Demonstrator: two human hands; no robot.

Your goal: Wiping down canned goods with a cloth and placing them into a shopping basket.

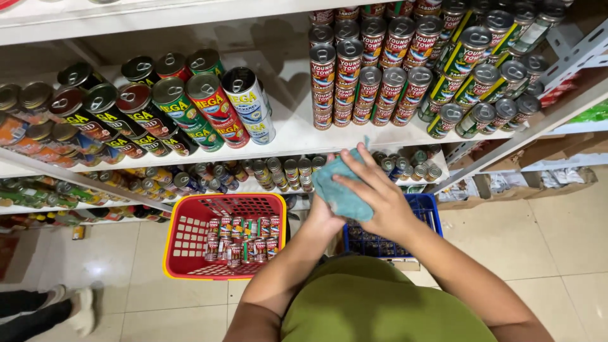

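A blue-green cloth [342, 190] is being pressed by the right hand [380, 202], its fingers spread flat over it. The left hand [324, 218] is mostly hidden beneath; what it is gripping under the cloth cannot be told, though something seems to be being wiped. Below the hands, a red basket [190, 244] holding a few cans [244, 239] and a blue basket [430, 212] are being kept on the floor within reach. Stacked cans are being displayed on the white shelves [297, 133] ahead.

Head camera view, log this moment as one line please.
right hand: pressing teal cloth | left hand: under cloth | below: red basket with cans, blue basket
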